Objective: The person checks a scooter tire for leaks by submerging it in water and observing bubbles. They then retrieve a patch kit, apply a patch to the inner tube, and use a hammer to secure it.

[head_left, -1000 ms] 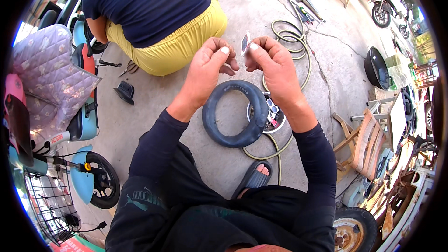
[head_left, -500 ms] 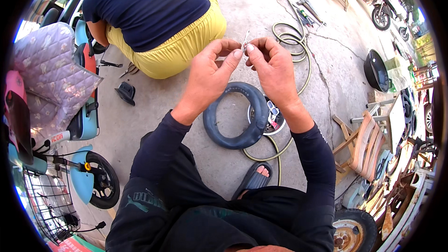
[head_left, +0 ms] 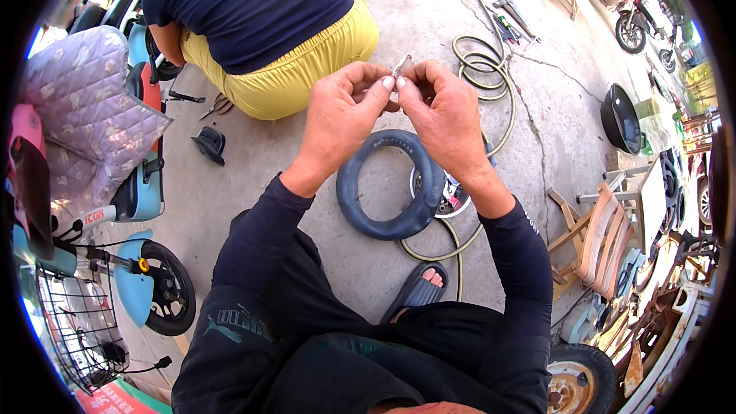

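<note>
Thumb to thumb, my left hand point(head_left: 342, 111) and my right hand point(head_left: 441, 111) both pinch a small, thin, whitish-silver piece point(head_left: 401, 64). Its upper end sticks out above the fingertips; its kind is too small to make out. Both hands are raised over a dark rubber inner tube point(head_left: 355, 203) on the concrete. The tube partly overlaps a round tray point(head_left: 452, 203) with small items in it, and my right wrist hides some of that tray.
A person in yellow trousers point(head_left: 307, 46) crouches ahead on the left. A blue scooter point(head_left: 134, 276) stands at left. The coiled hose point(head_left: 502, 69) and hand tools point(head_left: 512, 19) lie ahead right. A black basin point(head_left: 619, 119) and wooden chair point(head_left: 602, 241) are at right.
My hands have drawn closer together, the thumbs now meeting at the small piece. The view has shifted slightly.
</note>
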A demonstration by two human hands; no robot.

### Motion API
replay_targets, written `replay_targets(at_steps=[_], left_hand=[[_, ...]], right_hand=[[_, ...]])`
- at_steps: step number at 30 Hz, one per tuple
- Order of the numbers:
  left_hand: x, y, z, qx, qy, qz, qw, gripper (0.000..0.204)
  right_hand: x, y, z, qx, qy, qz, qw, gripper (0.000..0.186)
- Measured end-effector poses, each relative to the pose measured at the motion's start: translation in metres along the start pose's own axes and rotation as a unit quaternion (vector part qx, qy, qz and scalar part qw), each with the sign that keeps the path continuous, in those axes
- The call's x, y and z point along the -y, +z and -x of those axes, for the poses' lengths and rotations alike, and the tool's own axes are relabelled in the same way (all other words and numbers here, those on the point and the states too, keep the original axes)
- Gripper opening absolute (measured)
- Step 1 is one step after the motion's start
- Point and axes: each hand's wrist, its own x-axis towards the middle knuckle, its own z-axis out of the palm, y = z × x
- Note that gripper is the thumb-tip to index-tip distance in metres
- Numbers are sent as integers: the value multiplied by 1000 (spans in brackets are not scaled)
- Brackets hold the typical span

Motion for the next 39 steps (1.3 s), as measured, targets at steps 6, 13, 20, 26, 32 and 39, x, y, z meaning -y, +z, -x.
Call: replay_targets(at_steps=[6, 13, 20, 26, 32, 39], left_hand=[[5, -3, 0, -10, 18, -30, 999, 15], [9, 1, -3, -28, 92, -168, 981, 13], [16, -1, -13, -27, 50, -22, 998, 9], [16, -11, -13, 14, 11, -37, 999, 9], [8, -17, -12, 30, -32, 48, 998, 11], [7, -13, -14, 42, -49, 85, 994, 10]], right_hand=[[-2, 5, 0, 10, 38, -41, 998, 14], [-13, 3, 1, 6, 27, -14, 1000, 17], [-9, 14, -7, 11, 80, -103, 991, 19], [-11, 17, -7, 26, 97, -100, 990, 20], [-16, 21, -9, 69, 152, -254, 953, 18], [-13, 13, -5, 74, 187, -357, 912, 16]])
